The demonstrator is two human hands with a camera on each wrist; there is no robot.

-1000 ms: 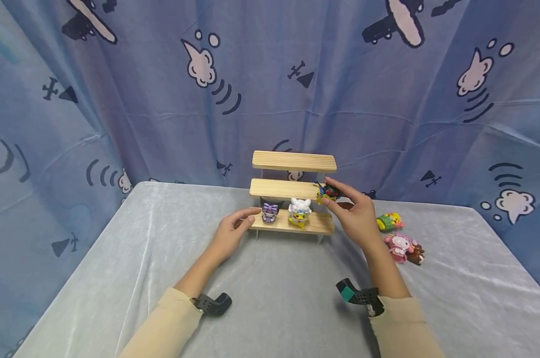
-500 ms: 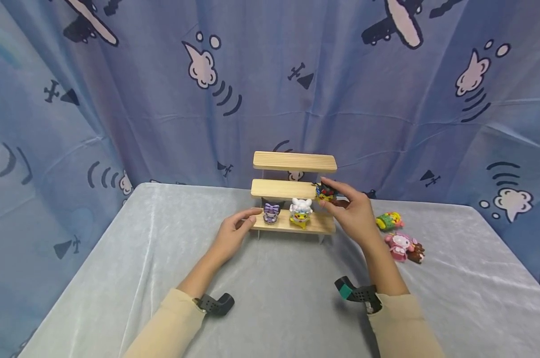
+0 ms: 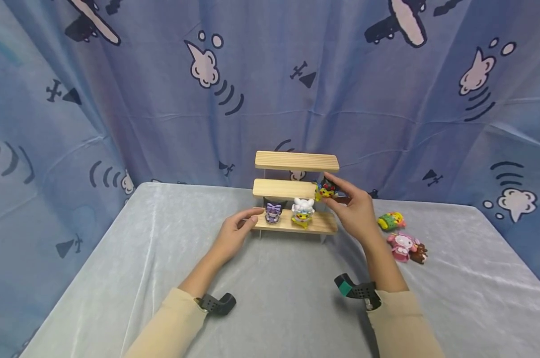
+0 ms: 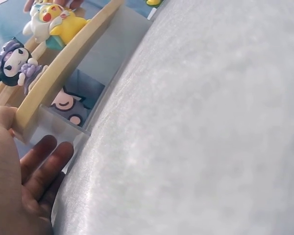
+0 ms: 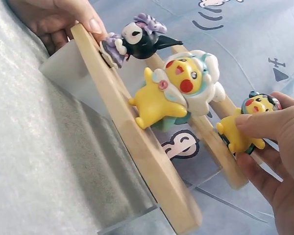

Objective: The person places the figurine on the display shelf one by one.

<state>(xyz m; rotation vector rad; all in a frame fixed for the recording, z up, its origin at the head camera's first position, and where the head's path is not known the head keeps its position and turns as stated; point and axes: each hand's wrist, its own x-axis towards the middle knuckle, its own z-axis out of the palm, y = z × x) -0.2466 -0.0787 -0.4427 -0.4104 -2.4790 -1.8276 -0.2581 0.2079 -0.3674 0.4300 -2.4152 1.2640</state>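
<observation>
A three-tier wooden display stand [image 3: 292,229] stands in the middle of the table. My left hand [image 3: 234,232] holds the left end of its bottom shelf; in the left wrist view some fingers [image 4: 41,169] lie beside the clear support. With thumb and fingers, my right hand [image 3: 355,211] pinches a small yellow Pikachu figurine [image 5: 242,128] in a dark hat. That figurine is at the right end of the middle shelf [image 3: 283,188]; whether its feet bear on the board I cannot tell. On the bottom shelf are a Kuromi figurine [image 3: 272,214] and a white-hooded Pikachu figurine [image 3: 302,215].
Right of the stand, a green-and-yellow figurine [image 3: 390,221], a pink-and-white figurine [image 3: 401,247] and a brown figurine [image 3: 419,253] lie on the pale tablecloth [image 3: 287,298]. A blue patterned curtain [image 3: 270,89] hangs close behind the table.
The Pikachu figurine in my right hand has shifted slightly left and tipped more upright, its face now showing. My left hand keeps its place on the stand.
</observation>
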